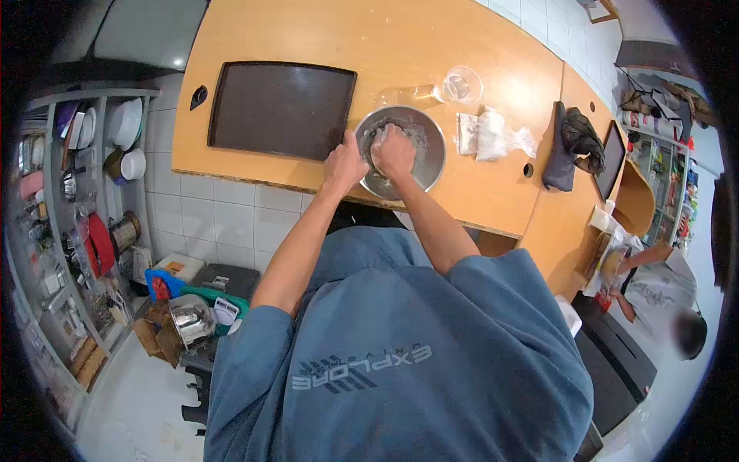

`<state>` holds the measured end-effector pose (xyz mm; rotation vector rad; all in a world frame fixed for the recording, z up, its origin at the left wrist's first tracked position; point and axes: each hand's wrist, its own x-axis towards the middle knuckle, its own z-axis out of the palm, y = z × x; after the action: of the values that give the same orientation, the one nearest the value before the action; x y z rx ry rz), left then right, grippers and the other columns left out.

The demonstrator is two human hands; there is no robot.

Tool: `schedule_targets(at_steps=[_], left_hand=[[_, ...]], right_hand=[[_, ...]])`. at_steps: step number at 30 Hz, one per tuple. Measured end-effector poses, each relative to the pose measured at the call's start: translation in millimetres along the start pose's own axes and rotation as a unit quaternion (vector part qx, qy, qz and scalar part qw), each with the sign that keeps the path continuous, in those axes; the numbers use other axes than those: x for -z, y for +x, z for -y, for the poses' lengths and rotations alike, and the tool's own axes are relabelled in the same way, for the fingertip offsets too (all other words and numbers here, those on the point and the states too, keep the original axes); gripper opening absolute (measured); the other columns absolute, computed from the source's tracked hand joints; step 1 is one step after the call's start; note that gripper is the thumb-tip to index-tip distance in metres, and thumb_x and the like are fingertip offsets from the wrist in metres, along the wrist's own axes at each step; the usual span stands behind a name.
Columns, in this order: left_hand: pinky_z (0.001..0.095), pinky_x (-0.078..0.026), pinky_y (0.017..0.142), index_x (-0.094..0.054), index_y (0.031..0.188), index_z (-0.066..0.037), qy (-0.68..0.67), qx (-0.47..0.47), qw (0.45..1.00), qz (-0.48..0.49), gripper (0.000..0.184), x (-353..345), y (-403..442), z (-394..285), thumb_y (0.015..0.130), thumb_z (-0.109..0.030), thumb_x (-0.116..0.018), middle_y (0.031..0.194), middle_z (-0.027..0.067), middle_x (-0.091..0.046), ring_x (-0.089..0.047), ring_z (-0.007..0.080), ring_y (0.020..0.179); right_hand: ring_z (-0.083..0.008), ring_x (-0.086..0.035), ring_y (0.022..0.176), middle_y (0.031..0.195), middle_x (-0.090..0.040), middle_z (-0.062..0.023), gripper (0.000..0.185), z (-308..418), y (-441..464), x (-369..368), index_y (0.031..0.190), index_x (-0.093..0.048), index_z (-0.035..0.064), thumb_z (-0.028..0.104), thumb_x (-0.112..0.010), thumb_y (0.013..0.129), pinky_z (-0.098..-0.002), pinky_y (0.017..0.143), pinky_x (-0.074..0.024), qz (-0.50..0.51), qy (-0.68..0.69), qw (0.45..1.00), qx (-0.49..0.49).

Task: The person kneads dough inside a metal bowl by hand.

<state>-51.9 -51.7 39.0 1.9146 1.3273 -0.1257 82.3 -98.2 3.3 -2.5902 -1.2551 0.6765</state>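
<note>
A round metal mixing bowl (437, 158) stands at the table's near edge with pale, floury dough (419, 138) smeared inside it. My left hand (346, 163) is closed on the bowl's left rim. Down inside the bowl, my right hand (393, 152) has its fingers curled into the dough, and the fingertips are partly hidden. Left of the bowl lies a dark rectangular baking tray (281, 108). Behind the bowl a clear plastic cup (463, 85) sits on the table. Plastic bags of white powder (493, 135) lie to the right.
The wooden table (416, 38) has a dark cloth bundle (573, 146) on its right side. Shelves with bowls and kitchenware (100, 192) line the left wall. Boxes and a metal pot (192, 319) are on the floor side. At the far right another person (658, 292) handles a bag.
</note>
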Motion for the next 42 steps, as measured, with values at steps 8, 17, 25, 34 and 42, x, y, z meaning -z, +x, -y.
schedule_targets(at_steps=[8,17,25,34,42], left_hand=[[0.0546,-0.057,0.085,-0.038,0.131,0.005,0.021,0.023,1.0,0.003,0.066,-10,0,-2,0.078,-0.013,-0.073,0.1,0.0325,-0.07,-0.069,0.0488,0.096],[0.0545,-0.056,0.088,-0.034,0.14,0.006,0.035,0.025,0.999,0.002,0.076,-6,-2,-5,0.079,-0.015,-0.075,0.105,0.0333,-0.069,-0.069,0.0487,0.1],[0.0558,-0.055,0.087,-0.033,0.14,0.006,0.039,0.015,0.999,0.003,0.074,-7,-2,-2,0.081,-0.016,-0.073,0.104,0.0325,-0.069,-0.068,0.0493,0.099],[0.0592,-0.055,0.078,-0.04,0.125,0.005,0.048,-0.014,0.999,-0.002,0.052,-7,2,-1,0.084,-0.011,-0.066,0.091,0.0327,-0.069,-0.069,0.0514,0.088],[0.0612,-0.054,0.075,-0.038,0.113,0.002,0.033,-0.037,0.999,-0.022,0.041,-11,7,8,0.088,-0.013,-0.067,0.088,0.0348,-0.068,-0.068,0.0542,0.085]], right_hand=[[-0.0219,-0.066,0.091,0.101,-0.069,-0.015,0.044,-29,10,21,0.108,-0.066,0.0006,0.038,-0.077,0.088,-0.0364,0.084,-0.0527,0.016,0.406,0.914,-0.01],[-0.0453,-0.062,0.108,0.121,-0.059,-0.0238,0.034,-50,-32,12,0.112,-0.069,0.0064,0.029,-0.067,0.086,-0.0488,0.097,-0.0503,0.025,0.062,0.989,0.133],[-0.0498,-0.065,0.103,0.12,-0.059,-0.0328,0.061,-24,-49,19,0.128,-0.057,-0.0043,0.043,-0.064,0.09,-0.0555,0.09,-0.0543,0.063,-0.022,0.998,0.02],[-0.0464,-0.07,0.095,0.115,-0.065,-0.0253,0.044,-11,-28,5,0.117,-0.064,0.0012,0.034,-0.061,0.087,-0.0581,0.082,-0.0559,0.024,-0.035,0.999,-0.005],[-0.043,-0.072,0.094,0.096,-0.073,-0.026,0.049,-10,6,11,0.109,-0.071,0.0049,0.045,-0.045,0.099,-0.0542,0.086,-0.0549,0.051,-0.064,0.996,-0.02]])
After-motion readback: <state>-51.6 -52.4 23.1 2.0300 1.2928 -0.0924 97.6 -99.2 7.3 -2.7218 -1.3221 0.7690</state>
